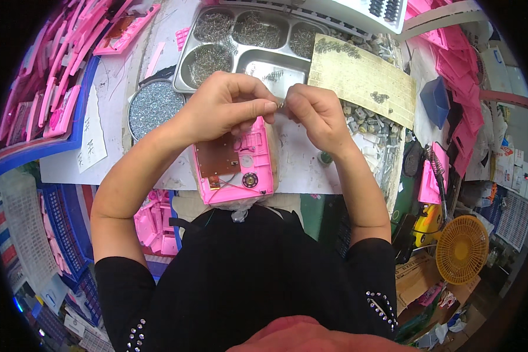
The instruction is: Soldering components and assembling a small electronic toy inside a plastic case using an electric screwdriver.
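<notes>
My left hand (232, 105) and my right hand (320, 117) meet above the work, both pinched closed. Between their fingertips shows a small metal spring (280, 103), its shape mostly hidden. Below them a pink plastic housing (263, 157) lies open-side up, partly covered by my left hand. It holds a brown circuit board (214, 159), a round black speaker (250, 180) and thin wires. Just beyond my hands stands a steel compartment tray (236, 58) with heaps of small springs; a few lie in its front compartment.
A round tub of small screws (152, 108) stands left of the tray. On the right lie a cream board (358, 76) with springs, loose metal parts (369, 132) and a blue bin (435, 102). Pink housings (53, 70) pile up left; an orange basket (462, 249) is at lower right.
</notes>
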{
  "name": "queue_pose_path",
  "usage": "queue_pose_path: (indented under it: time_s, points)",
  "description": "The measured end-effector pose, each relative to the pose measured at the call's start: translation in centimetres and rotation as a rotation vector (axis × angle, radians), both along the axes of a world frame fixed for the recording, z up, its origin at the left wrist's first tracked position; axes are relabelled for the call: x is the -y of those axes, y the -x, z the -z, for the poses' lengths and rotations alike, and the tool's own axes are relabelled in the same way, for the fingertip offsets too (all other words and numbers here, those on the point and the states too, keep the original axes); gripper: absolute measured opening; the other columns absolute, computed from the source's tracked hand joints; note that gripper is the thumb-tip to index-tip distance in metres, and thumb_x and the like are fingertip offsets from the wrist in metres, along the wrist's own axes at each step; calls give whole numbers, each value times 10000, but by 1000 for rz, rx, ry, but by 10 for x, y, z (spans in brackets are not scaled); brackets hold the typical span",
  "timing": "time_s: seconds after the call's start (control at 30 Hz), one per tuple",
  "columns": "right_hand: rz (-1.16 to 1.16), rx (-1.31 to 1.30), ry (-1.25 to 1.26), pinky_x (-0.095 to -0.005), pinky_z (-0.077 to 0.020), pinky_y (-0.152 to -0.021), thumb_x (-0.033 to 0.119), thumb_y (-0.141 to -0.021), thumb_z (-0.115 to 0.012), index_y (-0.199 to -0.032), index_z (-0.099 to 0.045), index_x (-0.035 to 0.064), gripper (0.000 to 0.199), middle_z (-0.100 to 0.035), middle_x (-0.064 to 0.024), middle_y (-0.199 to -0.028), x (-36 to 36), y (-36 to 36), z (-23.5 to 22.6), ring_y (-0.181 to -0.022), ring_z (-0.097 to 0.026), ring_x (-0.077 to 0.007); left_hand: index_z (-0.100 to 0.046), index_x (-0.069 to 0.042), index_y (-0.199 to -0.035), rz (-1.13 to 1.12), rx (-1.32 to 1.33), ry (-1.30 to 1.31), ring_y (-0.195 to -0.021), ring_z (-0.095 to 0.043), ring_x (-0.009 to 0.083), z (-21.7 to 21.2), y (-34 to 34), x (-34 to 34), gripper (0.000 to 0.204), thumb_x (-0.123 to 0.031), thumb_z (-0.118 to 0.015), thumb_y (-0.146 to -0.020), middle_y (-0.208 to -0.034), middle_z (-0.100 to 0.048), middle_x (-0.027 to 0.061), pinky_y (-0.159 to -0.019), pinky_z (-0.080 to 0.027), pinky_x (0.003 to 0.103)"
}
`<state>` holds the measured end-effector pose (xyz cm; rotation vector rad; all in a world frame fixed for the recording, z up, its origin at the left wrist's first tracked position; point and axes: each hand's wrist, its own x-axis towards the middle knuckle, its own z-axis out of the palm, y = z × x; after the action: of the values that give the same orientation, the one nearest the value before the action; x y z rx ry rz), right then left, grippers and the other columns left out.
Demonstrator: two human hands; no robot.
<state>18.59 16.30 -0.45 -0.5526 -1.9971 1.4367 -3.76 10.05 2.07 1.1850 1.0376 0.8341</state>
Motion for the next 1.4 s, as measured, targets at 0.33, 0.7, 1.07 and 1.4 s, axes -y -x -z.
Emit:
queue_pose_path:
  time_s: [0.33,0.7,1.07,1.4]
  points:
    - [-87,3,-56,-308,-500,-696,203,-1000,-619,-968,-648,1,207,-638,-83,-829,-4,-3,0,-733,-613,-168,-681,32,-1040,46,295,281,-558,-561,47,0,8,-5,204,-154,-705,-962,-863,-731,108,-442,-396,173]
    - [-19,63,-17,-297,-524,-683,172,-956,-675,-966,-658,-5,178,-671,-86,-809,1,-7,-3,-725,-650,-159,-672,35,-1047,-54,105,112,-609,-589,61,0,0,8,168,-100,-684,-947,-851,-696,54,-520,-466,208]
    - [19,81,-125,-315,-539,-652,161,-918,-718,-933,-669,10,159,-685,-108,-804,4,-8,-5,-711,-700,-220,-667,40,-1054,-30,86,100,-606,-589,61,3,0,10,165,-75,-682,-937,-835,-682,46,-529,-476,216]
    - [36,95,-179,-314,-554,-652,140,-896,-735,-920,-671,13,145,-692,-114,-800,6,-6,-6,-717,-711,-225,-670,36,-1052,-32,86,97,-600,-598,59,5,0,12,163,-78,-685,-936,-830,-681,40,-531,-486,206]
